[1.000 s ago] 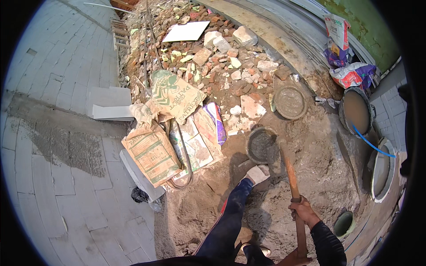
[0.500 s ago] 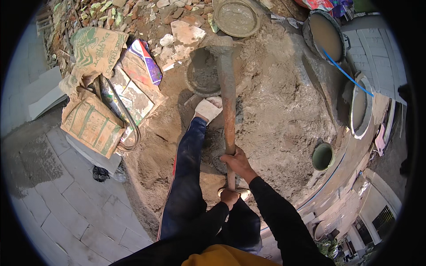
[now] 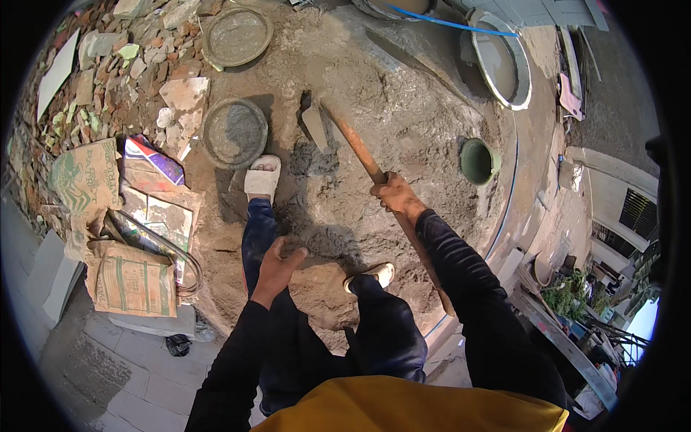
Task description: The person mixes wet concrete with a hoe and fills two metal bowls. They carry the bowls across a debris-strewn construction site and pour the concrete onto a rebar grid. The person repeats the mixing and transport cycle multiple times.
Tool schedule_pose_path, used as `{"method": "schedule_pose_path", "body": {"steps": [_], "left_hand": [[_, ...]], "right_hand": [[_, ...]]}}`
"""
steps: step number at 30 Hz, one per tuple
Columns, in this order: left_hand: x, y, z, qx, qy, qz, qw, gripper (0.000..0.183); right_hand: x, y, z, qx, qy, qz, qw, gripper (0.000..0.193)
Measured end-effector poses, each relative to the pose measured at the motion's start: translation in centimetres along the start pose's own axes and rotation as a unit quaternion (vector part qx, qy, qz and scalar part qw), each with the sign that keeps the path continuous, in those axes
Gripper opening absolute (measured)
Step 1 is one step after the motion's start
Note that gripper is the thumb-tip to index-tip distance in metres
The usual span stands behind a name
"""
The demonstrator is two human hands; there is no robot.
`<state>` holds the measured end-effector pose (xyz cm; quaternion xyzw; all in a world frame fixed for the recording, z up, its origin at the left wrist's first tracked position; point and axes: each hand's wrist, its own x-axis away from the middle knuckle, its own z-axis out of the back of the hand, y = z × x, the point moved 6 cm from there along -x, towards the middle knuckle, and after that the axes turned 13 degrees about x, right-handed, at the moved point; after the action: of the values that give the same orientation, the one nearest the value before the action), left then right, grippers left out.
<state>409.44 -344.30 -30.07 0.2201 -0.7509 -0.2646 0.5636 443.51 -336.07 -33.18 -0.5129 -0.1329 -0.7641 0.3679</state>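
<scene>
My right hand (image 3: 398, 196) is closed round the wooden handle of a mortar-caked hoe (image 3: 353, 137). The hoe's blade (image 3: 314, 128) rests at the wet grey mortar (image 3: 389, 101), and its handle slants down to the right past my forearm. My left hand (image 3: 279, 266) is off the handle, holding nothing, fingers apart, in front of my left leg. A round basin of mortar (image 3: 235, 133) stands just beyond my left sandal (image 3: 262, 176). Farther off is another filled basin (image 3: 237, 37).
Paper cement sacks (image 3: 137, 277) and broken bricks (image 3: 137, 65) lie on the left. A green bucket (image 3: 479, 161) sits on the right of the mortar. Beyond it is a white-rimmed tub of murky water (image 3: 500, 61) with a blue hose (image 3: 453, 24) across it.
My left hand has let go of the hoe handle and moved left. The hoe has gone from upright in view to slanting, its head lower. The view has shifted right.
</scene>
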Motion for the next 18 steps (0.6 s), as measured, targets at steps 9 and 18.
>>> {"method": "schedule_pose_path", "body": {"steps": [9,18], "left_hand": [[12.3,-7.0,24.6,-0.092,0.282,0.101,0.950,0.031],[8.1,-6.8,23.4,-0.165,0.228,0.098,0.954,0.041]], "right_hand": [[-8.8,17.4,0.8,0.344,-0.033,-0.073,0.936,0.056],[2.2,25.7,4.9,0.390,-0.019,-0.142,0.910,0.063]]}}
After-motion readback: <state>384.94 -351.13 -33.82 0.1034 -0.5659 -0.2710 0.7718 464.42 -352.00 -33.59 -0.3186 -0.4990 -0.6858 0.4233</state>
